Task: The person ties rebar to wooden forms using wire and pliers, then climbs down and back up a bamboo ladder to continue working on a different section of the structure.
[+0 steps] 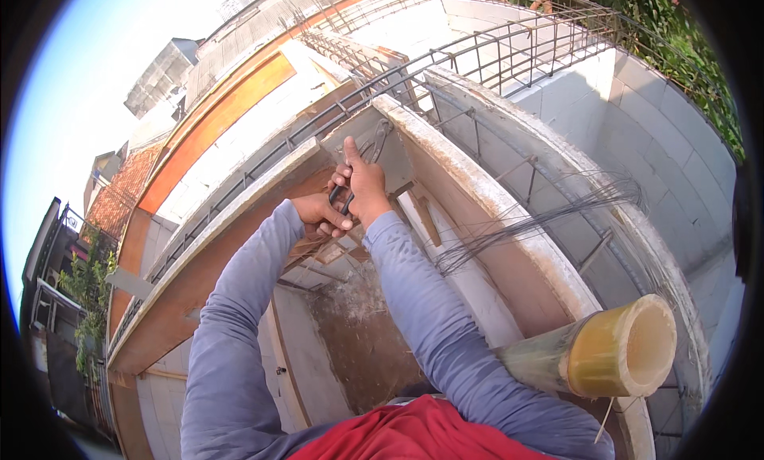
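Observation:
A pair of pincers with dark handles points away from me, its metal head at the corner where the formwork boards meet. My right hand is wrapped round the handles, thumb up. Just below and to the left, my left hand is closed at the lower handle ends, touching the right hand. The palms hide part of the tool. Whether the jaws grip anything is too small to tell. A bundle of thin dark tie wire lies across the board to the right of my forearms.
A cut bamboo pole juts out at the lower right, beside my right arm. Steel rebar cages run along the wall tops. Pale block walls stand to the right. Far below between the boards lies a brown floor.

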Action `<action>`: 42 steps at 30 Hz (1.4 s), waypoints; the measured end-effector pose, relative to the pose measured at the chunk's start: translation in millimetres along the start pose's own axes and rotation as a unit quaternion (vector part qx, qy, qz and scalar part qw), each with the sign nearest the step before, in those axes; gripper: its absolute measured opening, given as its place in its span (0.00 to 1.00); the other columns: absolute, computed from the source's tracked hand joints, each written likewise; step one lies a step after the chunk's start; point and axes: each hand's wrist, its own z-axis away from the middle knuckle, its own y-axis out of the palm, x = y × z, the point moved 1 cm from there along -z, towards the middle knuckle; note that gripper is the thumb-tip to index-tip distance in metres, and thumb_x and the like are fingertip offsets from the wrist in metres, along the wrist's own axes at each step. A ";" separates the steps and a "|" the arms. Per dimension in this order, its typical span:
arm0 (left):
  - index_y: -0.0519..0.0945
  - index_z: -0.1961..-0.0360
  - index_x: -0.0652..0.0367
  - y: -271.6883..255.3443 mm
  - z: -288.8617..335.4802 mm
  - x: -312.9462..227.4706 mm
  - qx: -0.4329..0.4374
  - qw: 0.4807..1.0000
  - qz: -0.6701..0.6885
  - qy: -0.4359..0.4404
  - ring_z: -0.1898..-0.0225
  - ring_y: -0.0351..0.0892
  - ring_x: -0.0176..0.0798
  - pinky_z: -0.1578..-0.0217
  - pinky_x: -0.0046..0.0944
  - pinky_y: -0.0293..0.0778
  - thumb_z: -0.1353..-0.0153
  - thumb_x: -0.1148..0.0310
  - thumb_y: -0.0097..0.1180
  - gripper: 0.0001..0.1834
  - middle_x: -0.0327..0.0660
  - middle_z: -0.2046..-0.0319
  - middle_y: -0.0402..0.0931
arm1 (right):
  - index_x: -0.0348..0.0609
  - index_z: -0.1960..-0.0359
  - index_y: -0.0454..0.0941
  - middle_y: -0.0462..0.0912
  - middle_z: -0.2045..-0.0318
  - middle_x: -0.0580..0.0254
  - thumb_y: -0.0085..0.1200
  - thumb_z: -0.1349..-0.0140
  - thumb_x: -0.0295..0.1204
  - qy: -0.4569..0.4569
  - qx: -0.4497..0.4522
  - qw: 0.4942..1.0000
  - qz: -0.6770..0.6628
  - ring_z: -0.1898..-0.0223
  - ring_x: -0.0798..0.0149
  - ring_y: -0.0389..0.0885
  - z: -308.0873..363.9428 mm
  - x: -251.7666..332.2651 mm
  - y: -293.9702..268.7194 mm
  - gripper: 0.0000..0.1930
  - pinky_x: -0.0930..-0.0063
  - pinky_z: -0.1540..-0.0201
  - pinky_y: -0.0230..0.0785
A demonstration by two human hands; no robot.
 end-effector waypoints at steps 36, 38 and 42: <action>0.79 0.68 0.55 13.6 -0.4 18.8 -0.001 0.990 0.132 0.052 0.85 0.69 0.25 0.84 0.29 0.67 0.43 0.66 0.74 0.12 0.30 0.82 0.71 | 0.46 0.54 0.80 0.76 0.71 0.70 0.64 0.31 0.42 0.014 0.001 0.999 0.036 0.71 0.68 0.73 5.5 1.6 -11.7 0.14 0.68 0.67 0.73; 0.80 0.63 0.57 25.7 -7.7 -1.6 -0.093 0.995 -0.018 0.025 0.82 0.74 0.28 0.80 0.30 0.73 0.44 0.66 0.75 0.15 0.33 0.79 0.76 | 0.39 0.59 0.79 0.82 0.69 0.60 0.60 0.28 0.46 -0.020 -0.033 0.997 0.065 0.63 0.65 0.79 -2.7 2.1 -14.9 0.19 0.65 0.63 0.73; 0.82 0.53 0.68 54.8 -56.5 31.7 -0.448 0.824 -0.251 0.239 0.69 0.87 0.43 0.67 0.46 0.83 0.47 0.62 0.74 0.26 0.50 0.69 0.85 | 0.28 0.56 0.72 0.84 0.59 0.38 0.52 0.25 0.50 -0.162 -0.238 0.892 0.349 0.53 0.49 0.85 -24.9 2.8 -19.7 0.28 0.56 0.51 0.76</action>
